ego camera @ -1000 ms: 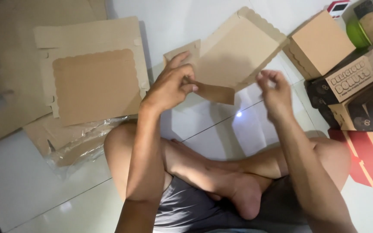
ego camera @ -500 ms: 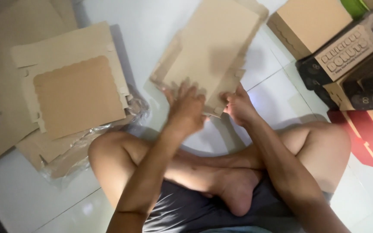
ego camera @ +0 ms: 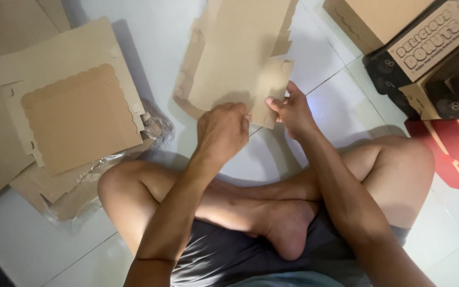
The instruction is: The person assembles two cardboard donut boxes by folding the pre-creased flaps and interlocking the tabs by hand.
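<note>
Lying left of the flat box blank (ego camera: pixel 235 58): stack of cardboard sheets (ego camera: pixel 75 117) on white floor (ego camera: pixel 150 37). Left hand (ego camera: pixel 221 130) grip closed on blank's near edge; right hand (ego camera: pixel 293 109) pinches its corner flap. Right of blank: assembled boxes (ego camera: pixel 399 26).

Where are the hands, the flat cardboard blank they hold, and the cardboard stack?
left hand (ego camera: pixel 223 130), head view, back of hand
right hand (ego camera: pixel 293 110), head view, back of hand
cardboard blank (ego camera: pixel 237 58), head view, centre panel
cardboard stack (ego camera: pixel 81 117), head view, top sheet
</note>
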